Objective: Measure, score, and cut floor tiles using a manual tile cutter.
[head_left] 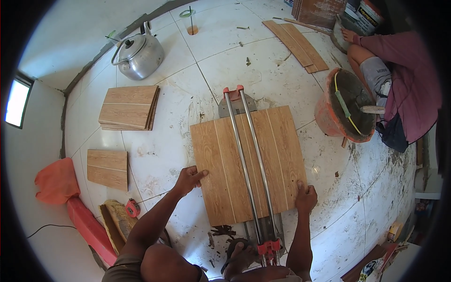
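A wood-look ceramic tile (216, 164) lay across the base of a manual tile cutter (243, 168) on the floor, beneath its two steel rails. The left hand (189, 181) had its thumb on the tile's left edge and its fingers curled; the right hand (306, 198) pinched the opposite edge near its lower corner. Whether either bore any weight could not be told.

The tile sat slightly askew to the rails, so a score made at that angle could run off square. Uneven pressure from the two hands could swing it further. Both sides overhung the narrow base, and pushing down on one could tip the tile or crack it off line. Dark debris (223, 230) lay by the near edge; a crumb trapped underneath could make it rock. A bare-toed foot (240, 254) stood beside the cutter's red carriage (268, 247), where a dropped offcut could hurt it.

As for writing, a pail (369, 18) at the upper right carried bold pale lettering on a dark label, and a co-worker's grey shorts (379, 70) bore a small dark word. No marking could be made out on tile or cutter.
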